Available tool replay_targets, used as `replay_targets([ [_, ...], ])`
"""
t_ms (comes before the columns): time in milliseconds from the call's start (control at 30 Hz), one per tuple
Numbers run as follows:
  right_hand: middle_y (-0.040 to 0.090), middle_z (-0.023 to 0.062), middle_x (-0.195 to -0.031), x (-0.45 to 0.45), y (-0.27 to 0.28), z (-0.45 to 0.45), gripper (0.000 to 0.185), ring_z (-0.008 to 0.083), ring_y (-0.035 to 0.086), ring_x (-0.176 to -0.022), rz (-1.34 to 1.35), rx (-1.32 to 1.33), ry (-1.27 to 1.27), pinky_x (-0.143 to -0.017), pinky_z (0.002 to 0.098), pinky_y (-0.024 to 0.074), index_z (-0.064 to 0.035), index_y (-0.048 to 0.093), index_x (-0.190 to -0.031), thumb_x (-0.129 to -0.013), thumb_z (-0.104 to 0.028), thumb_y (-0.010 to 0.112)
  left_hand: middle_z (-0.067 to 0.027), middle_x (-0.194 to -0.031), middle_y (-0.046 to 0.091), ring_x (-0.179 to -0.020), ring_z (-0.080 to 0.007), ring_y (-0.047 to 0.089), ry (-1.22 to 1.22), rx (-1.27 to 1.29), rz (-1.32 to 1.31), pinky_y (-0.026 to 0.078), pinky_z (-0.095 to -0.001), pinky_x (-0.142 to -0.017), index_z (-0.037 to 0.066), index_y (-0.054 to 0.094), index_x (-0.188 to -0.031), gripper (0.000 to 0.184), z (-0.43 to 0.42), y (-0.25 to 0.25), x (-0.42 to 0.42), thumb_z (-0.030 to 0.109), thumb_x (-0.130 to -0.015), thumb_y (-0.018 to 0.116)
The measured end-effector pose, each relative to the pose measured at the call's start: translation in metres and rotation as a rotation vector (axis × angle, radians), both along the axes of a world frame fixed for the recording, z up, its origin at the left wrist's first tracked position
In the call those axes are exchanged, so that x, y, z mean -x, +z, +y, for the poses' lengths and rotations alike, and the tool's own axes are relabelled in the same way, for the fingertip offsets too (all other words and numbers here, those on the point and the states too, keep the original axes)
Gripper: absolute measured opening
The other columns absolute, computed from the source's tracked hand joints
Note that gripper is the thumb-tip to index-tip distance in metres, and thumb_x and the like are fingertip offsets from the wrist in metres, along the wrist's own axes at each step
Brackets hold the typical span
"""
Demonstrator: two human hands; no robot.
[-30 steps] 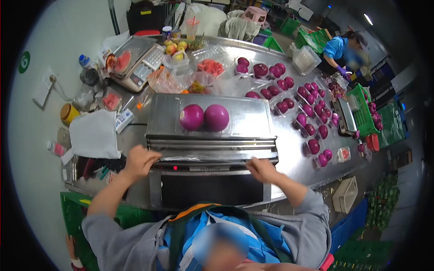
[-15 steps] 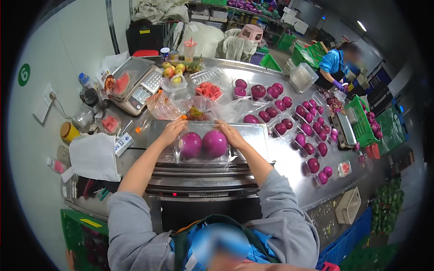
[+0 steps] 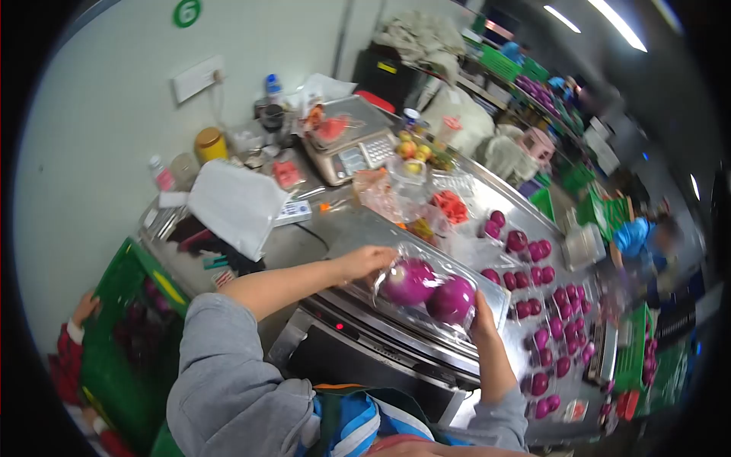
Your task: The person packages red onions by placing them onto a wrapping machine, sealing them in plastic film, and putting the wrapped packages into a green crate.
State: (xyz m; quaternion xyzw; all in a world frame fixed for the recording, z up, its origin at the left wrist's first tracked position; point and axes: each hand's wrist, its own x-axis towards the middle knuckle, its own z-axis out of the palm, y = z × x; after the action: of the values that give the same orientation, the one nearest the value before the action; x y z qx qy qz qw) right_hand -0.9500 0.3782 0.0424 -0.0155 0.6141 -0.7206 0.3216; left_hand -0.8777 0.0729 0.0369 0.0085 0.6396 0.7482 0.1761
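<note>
Two purple-red onions in clear film form one onion pack (image 3: 451, 299), tilted above the steel wrapping machine (image 3: 327, 335) in front of me. At the pack's left end, the fingers of my left hand (image 3: 368, 263) are closed on the film. My right hand (image 3: 483, 316) grips the opposite end, its thumb and fingers against the side. Loose film bunches up near my left fingers. Whether a tray lies under the onions is hard to make out.
Several onion packs (image 3: 563, 324) cover the table's right side. A scale (image 3: 346, 156), fruit bag (image 3: 415, 171) and white cloth (image 3: 232, 206) lie behind and left. Another person's hand (image 3: 86, 307) holds a green crate (image 3: 114, 305) at lower left. A co-worker (image 3: 636, 236) stands far right.
My hands have raised the onion pack off the machine's plate and tilted it. The view has swung left, bringing the green crate and the other person's checked sleeve further into sight.
</note>
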Motion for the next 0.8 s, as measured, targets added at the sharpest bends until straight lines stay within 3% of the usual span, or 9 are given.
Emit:
replay_targets([
  [100, 0.053, 0.0163, -0.107, -0.052, 0.023, 0.019, 0.055, 0.0278, 0.055, -0.096, -0.009, -0.288, 0.169, -0.079, 0.0406, 0.047, 0.0015, 0.041, -0.118, -0.091, -0.044, 0.027, -0.0026, -0.097, 0.056, -0.078, -0.0084, 0.056, -0.083, -0.025, -0.074, 0.048, -0.0244, -0.061, 0.009, 0.048, -0.116, 0.041, 0.008, 0.022, -0.071, 0.038, -0.087, 0.047],
  [133, 0.054, 0.0167, -0.106, -0.072, 0.01, 0.028, 0.056, 0.0284, 0.055, -0.094, -0.021, -0.437, 0.187, -0.077, 0.0399, 0.0473, 0.0, 0.042, -0.117, -0.09, -0.046, 0.028, -0.005, -0.097, 0.058, -0.081, -0.0115, 0.058, -0.172, 0.038, -0.157, 0.05, -0.0253, -0.063, 0.008, 0.048, -0.115, 0.042, 0.007, -0.007, -0.088, 0.039, -0.086, 0.047],
  [233, 0.051, 0.0173, -0.109, -0.139, -0.007, 0.021, 0.059, 0.0311, 0.056, -0.089, -0.496, -0.517, 0.13, -0.074, 0.0446, 0.0468, -0.0043, 0.04, -0.12, -0.086, -0.052, 0.034, -0.0129, -0.092, 0.06, -0.076, -0.0205, 0.062, -0.199, -0.189, -0.486, 0.053, -0.0327, -0.061, -0.001, 0.051, -0.109, 0.06, 0.015, -0.046, -0.15, 0.052, -0.082, 0.044],
  [367, 0.056, 0.0121, -0.102, -0.165, -0.115, 0.043, 0.05, 0.0293, 0.058, -0.083, -0.53, -0.195, 0.014, -0.071, 0.04, 0.05, -0.0028, 0.043, -0.117, -0.089, -0.044, 0.036, -0.0111, -0.085, 0.062, -0.075, -0.0181, 0.062, -0.078, -0.007, -0.472, 0.052, -0.0288, -0.061, -0.001, 0.057, -0.099, 0.051, 0.017, -0.094, -0.18, 0.046, -0.083, 0.048],
  [400, 0.059, 0.0097, -0.091, -0.175, -0.102, 0.039, 0.041, 0.0228, 0.06, -0.076, -0.513, -0.194, -0.071, -0.061, 0.0363, 0.051, -0.0062, 0.051, -0.105, -0.089, -0.042, 0.039, -0.0097, -0.082, 0.063, -0.074, -0.0169, 0.062, -0.027, 0.087, -0.431, 0.051, -0.0273, -0.061, -0.001, 0.059, -0.096, 0.046, 0.016, -0.103, -0.185, 0.042, -0.084, 0.05],
  [500, 0.057, 0.0148, -0.096, -0.207, -0.093, 0.056, 0.038, 0.0242, 0.059, -0.08, -0.194, -0.039, -0.032, -0.066, 0.0362, 0.0508, 0.0017, 0.05, -0.106, -0.087, -0.031, 0.046, -0.0079, -0.077, 0.063, -0.071, -0.0153, 0.062, 0.054, 0.054, -0.229, 0.05, -0.0252, -0.061, 0.0, 0.061, -0.088, 0.036, 0.014, -0.11, -0.21, 0.034, -0.085, 0.051],
  [567, 0.059, 0.0116, -0.078, -0.225, -0.091, 0.052, 0.028, 0.02, 0.059, -0.065, -0.144, -0.167, -0.114, -0.058, 0.031, 0.0486, 0.0009, 0.054, -0.094, -0.087, -0.026, 0.049, -0.0059, -0.072, 0.062, -0.064, -0.0118, 0.06, 0.172, 0.0, -0.185, 0.047, -0.0239, -0.058, 0.002, 0.058, -0.076, 0.029, 0.017, -0.104, -0.224, 0.026, -0.088, 0.048],
  [733, 0.039, -0.0013, -0.049, -0.25, -0.107, 0.07, 0.026, 0.0088, 0.038, -0.042, -0.091, -0.139, -0.294, -0.04, 0.0215, 0.0308, -0.0083, 0.047, -0.068, -0.087, -0.026, 0.047, -0.0015, -0.051, 0.049, -0.041, -0.0081, 0.045, 0.576, 0.247, -0.157, 0.034, -0.0228, -0.039, 0.005, 0.051, -0.067, 0.038, 0.027, -0.094, -0.227, 0.032, -0.09, 0.041],
  [800, 0.029, -0.0036, -0.048, -0.257, -0.071, 0.092, 0.033, 0.008, 0.031, -0.04, -0.264, -0.132, -0.455, -0.038, 0.0218, 0.028, -0.0106, 0.041, -0.062, -0.089, -0.029, 0.043, 0.0002, -0.05, 0.045, -0.037, -0.0077, 0.038, 0.451, 0.175, -0.279, 0.031, -0.0227, -0.036, 0.006, 0.049, -0.066, 0.042, 0.015, -0.075, -0.251, 0.038, -0.09, 0.037],
])
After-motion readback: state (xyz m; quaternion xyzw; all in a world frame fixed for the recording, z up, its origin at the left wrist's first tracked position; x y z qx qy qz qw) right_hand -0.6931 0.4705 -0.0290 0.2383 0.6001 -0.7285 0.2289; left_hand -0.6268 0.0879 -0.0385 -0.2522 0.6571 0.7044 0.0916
